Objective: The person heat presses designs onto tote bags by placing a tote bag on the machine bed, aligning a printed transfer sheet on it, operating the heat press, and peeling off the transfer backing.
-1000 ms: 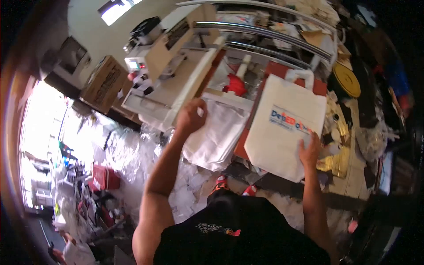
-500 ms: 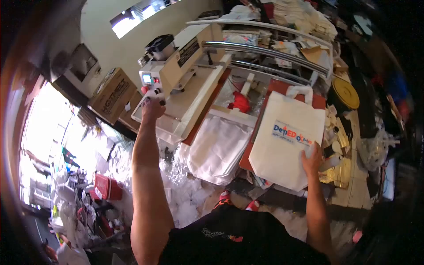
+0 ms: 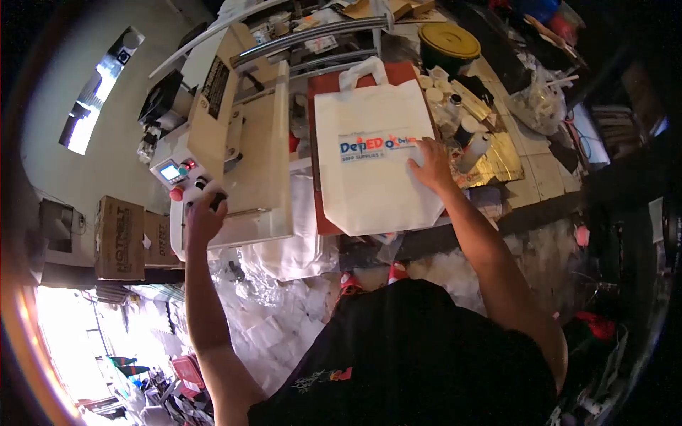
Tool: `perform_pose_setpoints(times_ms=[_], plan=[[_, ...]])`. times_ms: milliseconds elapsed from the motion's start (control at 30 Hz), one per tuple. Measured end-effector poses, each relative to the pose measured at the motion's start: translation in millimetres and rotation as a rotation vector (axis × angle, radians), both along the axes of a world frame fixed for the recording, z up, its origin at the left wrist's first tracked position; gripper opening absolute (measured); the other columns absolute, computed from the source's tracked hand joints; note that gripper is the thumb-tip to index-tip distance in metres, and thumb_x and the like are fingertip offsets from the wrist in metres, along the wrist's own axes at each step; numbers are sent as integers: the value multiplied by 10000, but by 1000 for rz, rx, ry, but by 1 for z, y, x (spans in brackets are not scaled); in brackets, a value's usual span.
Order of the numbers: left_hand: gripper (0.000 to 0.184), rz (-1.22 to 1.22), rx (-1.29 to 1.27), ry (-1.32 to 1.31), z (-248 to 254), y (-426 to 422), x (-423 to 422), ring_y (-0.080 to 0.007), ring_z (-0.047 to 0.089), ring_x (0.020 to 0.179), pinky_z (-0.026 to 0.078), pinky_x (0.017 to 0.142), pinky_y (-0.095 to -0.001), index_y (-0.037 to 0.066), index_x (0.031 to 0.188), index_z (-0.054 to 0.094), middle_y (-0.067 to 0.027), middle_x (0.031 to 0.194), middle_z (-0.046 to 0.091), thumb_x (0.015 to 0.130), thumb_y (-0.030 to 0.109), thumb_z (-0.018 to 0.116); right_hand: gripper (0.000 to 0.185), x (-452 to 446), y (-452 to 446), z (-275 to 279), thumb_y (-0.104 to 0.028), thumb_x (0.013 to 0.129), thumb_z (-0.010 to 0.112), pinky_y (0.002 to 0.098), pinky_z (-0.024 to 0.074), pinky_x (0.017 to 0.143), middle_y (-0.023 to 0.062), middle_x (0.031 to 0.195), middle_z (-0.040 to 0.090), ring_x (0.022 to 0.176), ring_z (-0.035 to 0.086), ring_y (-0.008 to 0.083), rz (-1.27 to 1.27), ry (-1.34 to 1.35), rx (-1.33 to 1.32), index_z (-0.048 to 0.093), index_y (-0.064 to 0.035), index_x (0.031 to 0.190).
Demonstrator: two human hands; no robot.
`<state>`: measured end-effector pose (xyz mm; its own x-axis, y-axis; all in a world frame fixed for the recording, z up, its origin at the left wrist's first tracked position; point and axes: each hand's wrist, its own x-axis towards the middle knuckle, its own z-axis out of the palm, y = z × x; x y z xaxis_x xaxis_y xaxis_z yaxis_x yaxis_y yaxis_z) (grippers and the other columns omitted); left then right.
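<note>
My left hand [image 3: 206, 213] is closed around a dark handle at the front of the heat press [image 3: 259, 149], just below its lit control panel [image 3: 175, 171]. To the right, a white tote bag [image 3: 376, 192] with a blue, red and orange "DepED" print lies flat on the red-brown press bed [image 3: 327, 84]. The bag's handle loop [image 3: 364, 69] extends off its top. My right hand [image 3: 432, 167] rests on the bag's right side beside the print, fingers apart. Another white bag [image 3: 302, 241] shows partly under the press head.
Metal rails [image 3: 312, 37] run behind the press head. A black bucket with a yellow lid [image 3: 449, 40] stands behind several bottles [image 3: 476, 147] and gold foil [image 3: 504, 156] on the right. Cardboard boxes [image 3: 119, 238] are at left. Plastic and white scraps [image 3: 273, 319] cover the floor.
The press head has moved right along the rails, closer to the printed bag, with my left hand still on its handle. My view has turned. My right hand stays on the bag.
</note>
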<state>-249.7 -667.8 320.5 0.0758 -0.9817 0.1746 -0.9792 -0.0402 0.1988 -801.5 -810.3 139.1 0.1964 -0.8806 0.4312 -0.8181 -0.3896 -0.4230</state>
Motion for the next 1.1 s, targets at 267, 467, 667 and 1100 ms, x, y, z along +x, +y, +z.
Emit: perform_pose_setpoints(times_ms=[267, 467, 667, 1100], plan=[[360, -294, -92, 77, -8, -18, -118, -377, 635, 694, 477, 643, -489, 52, 713, 589, -160, 681, 623, 882, 357, 678, 582, -3, -2, -4, -265, 819, 736, 486, 374, 1082, 225, 1321, 509, 1261, 450, 396, -10, -38, -16, 530, -11, 1300], [375, -400, -141, 54, -12, -31, -200, -377, 628, 620, 488, 586, -489, 62, 704, 584, -162, 623, 601, 886, 378, 673, 505, -14, -5, 20, -251, 861, 708, 492, 406, 1033, 220, 1278, 530, 1217, 492, 402, -76, -254, -109, 534, -15, 1273], [271, -390, -6, 40, -5, -29, -246, -352, 665, 737, 525, 702, -468, 83, 926, 632, -134, 765, 673, 868, 341, 693, 434, -11, 47, 109, -206, 884, 692, 469, 422, 1008, 207, 1224, 558, 1194, 521, 374, -22, -384, -140, 544, -26, 1250], [398, -363, -123, 530, -11, 77, -214, -384, 559, 1186, 468, 997, -452, 58, 1183, 645, -176, 1264, 593, 792, 42, 716, 397, 81, 117, 167, -177, 850, 717, 457, 452, 949, 175, 1172, 565, 1091, 542, 367, 336, -107, -92, 594, -42, 1203]])
